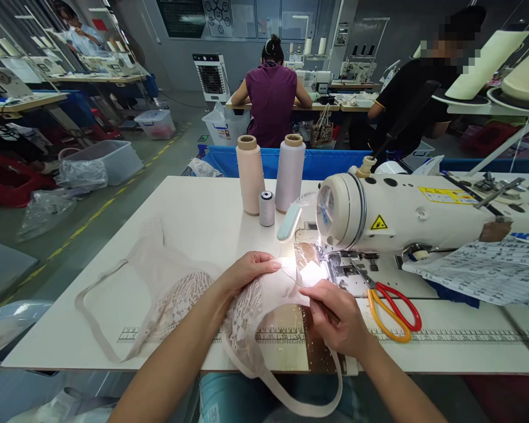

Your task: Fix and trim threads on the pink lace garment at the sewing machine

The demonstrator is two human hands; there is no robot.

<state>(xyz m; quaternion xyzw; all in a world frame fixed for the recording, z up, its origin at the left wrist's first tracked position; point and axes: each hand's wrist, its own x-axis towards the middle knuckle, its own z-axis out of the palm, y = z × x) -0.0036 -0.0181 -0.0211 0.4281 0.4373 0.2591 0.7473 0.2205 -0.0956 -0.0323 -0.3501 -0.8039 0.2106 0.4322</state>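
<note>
A pale pink lace bra lies across the table's front edge, one strap looping down over it. My left hand is closed, pinching the bra's fabric near the lit sewing area. In my right hand is a thin pointed metal tool, its shaft over the fabric close to my left fingertips; its exact kind is unclear. The other lace cup and band spread out to the left, beneath my left forearm. Just right of my hands stands a white sewing machine, its needle area brightly lit.
Scissors with red and orange handles lie right of my right hand. Two thread cones, a small spool and a light-blue object stand behind. Printed paper hangs by the machine. Other people sit at machines beyond.
</note>
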